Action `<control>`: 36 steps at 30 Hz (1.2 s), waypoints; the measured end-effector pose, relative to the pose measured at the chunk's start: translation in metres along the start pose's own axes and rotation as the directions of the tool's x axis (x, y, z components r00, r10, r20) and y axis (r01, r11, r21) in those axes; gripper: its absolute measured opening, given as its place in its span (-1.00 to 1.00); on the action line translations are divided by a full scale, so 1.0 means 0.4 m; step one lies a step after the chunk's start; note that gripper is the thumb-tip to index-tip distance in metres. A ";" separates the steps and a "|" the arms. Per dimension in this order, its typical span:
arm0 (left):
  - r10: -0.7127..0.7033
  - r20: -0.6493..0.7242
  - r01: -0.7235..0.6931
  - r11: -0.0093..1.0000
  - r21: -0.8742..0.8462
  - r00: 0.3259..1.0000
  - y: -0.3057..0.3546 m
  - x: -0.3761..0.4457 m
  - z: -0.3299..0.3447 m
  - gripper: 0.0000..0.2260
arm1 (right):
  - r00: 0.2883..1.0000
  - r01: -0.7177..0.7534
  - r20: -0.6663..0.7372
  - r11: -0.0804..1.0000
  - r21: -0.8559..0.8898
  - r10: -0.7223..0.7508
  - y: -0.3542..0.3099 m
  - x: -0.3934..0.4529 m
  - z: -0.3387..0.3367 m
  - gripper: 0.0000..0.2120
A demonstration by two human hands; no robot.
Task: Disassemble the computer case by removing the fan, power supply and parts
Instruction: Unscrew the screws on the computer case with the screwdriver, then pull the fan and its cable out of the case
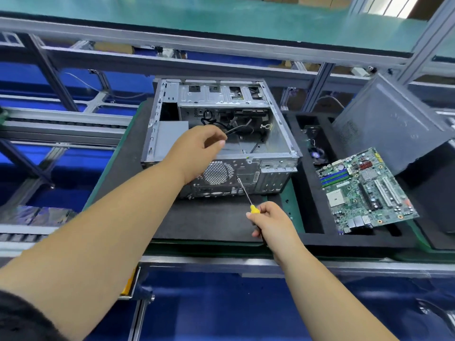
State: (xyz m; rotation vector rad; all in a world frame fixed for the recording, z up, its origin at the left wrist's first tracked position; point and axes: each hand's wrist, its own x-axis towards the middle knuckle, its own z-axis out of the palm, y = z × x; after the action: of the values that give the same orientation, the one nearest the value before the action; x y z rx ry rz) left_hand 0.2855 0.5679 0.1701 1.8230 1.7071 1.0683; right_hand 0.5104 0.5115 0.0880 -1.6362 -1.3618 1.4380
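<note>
Case point(221, 134) lay open on worktop point(204, 222). We held screwdriver point(246, 193) in right hand point(270, 220), fingers clenched on handle, tip at rear panel screw. Left hand point(197, 148) fingers pinched cable point(236, 130) inside. Power supply point(172, 134) seemed next; needed its screws out.

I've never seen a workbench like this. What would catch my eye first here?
Probably the open computer case lying in the middle of the bench, with the left hand reaching over it towards loose black cables inside. Just in front, the right hand grips a yellow-handled screwdriver whose tip meets the case's rear panel beside the round fan grille. To the right, a green motherboard lies outside the case on a black foam tray.
</note>
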 end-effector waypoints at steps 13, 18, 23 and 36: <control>-0.313 0.182 0.362 0.826 -0.433 0.932 0.286 0.026 0.246 -0.83 | 0.987 0.142 0.072 0.990 0.021 -0.144 -0.079 0.058 -0.321 -0.87; -0.314 0.152 0.349 0.854 -0.387 0.937 0.322 0.054 0.344 -0.87 | 0.988 0.126 0.090 0.992 0.033 -0.128 -0.059 0.088 -0.415 -0.89; -0.349 0.089 0.360 0.906 -0.223 0.933 0.319 0.047 0.461 -0.88 | 0.996 0.078 0.048 0.997 0.006 -0.078 0.002 0.119 -0.496 -0.86; -0.580 0.278 0.542 0.815 0.206 0.766 0.184 -0.009 0.681 -0.80 | 0.993 0.047 -0.093 0.965 -0.257 -0.073 0.110 0.225 -0.584 -0.77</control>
State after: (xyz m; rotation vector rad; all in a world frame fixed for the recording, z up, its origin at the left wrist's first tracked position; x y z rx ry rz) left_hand 0.5409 0.6062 0.0567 1.2975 1.9402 0.3926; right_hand 0.7362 0.6275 0.0770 -1.7841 -1.5749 1.1663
